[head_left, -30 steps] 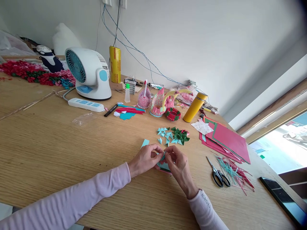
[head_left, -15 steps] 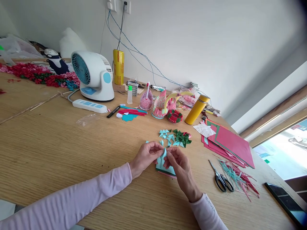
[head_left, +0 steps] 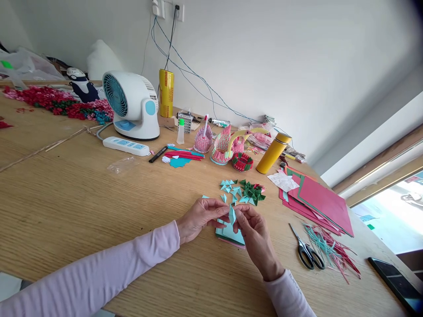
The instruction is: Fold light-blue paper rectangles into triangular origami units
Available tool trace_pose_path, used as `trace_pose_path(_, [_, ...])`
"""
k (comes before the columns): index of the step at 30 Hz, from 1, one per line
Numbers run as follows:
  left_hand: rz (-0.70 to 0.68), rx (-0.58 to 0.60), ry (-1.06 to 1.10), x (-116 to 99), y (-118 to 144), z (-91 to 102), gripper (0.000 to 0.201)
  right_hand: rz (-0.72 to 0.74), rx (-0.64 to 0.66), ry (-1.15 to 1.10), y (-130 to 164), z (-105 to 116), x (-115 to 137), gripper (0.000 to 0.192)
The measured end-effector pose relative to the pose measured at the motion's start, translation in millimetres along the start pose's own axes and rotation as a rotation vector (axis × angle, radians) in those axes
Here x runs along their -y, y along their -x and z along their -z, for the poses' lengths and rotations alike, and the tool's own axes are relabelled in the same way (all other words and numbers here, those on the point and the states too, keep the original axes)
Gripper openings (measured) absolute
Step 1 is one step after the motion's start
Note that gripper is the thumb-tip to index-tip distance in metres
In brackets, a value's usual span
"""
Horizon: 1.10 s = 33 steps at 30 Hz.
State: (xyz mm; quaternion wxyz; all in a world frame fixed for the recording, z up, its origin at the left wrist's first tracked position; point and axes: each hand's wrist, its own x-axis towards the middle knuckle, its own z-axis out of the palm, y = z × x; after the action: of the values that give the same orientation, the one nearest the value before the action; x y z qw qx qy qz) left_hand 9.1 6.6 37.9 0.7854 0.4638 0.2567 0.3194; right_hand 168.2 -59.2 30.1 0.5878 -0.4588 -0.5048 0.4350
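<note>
Between my two hands is a small folded piece of light blue paper (head_left: 232, 215), held upright. My left hand (head_left: 201, 219) pinches its left side with thumb and forefinger. On the other side, the thumb and fingers of my right hand (head_left: 254, 233) grip it. Right below lies a stack of small paper sheets (head_left: 228, 232), light blue on top with green and pink under it, partly hidden by my hands. Just beyond are several light blue folded triangles (head_left: 235, 190) and a heap of dark green folded triangles (head_left: 253, 192).
Scissors (head_left: 309, 253) lie at right beside cut paper strips (head_left: 327, 246). Behind them are red paper sheets (head_left: 325, 202), with a phone (head_left: 395, 281) at the right edge. Farther back stand a yellow flask (head_left: 272, 154), folded-paper swans (head_left: 222, 147), a paper ring (head_left: 242, 162) and a fan (head_left: 132, 105).
The light blue paper has turned in my fingers and now shows a wider folded face. My hands stay close together over the stack. The whole view has shifted slightly.
</note>
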Motion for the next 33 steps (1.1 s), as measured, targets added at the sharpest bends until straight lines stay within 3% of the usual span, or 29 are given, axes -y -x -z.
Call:
trace_pose_path(7, [-0.004,-0.006,-0.031,0.2,-0.2,0.9,0.032,0.021,0.019,0.066,0.4,1.4,2.0,0.021])
trace_pose_path(18, [-0.174,-0.059,-0.232,2.8,-0.2,-2.6,0.031,0.035,0.047,0.155,-0.4,4.3,-0.6,0.021])
trace_pose_path(25, [-0.163,-0.036,-0.215,5.8,-0.4,-3.3,0.034,0.044,0.064,0.175,-3.2,2.3,2.5,0.021])
trace_pose_path(31, [0.0,0.086,-0.086,7.8,2.4,-6.8,0.038,0.083,-0.042,0.223,-2.6,0.8,-4.7,0.019])
trace_pose_path(33, [-0.001,0.087,-0.085,9.1,1.9,-6.2,0.037,0.085,-0.048,0.262,-1.7,1.2,-7.6,0.019])
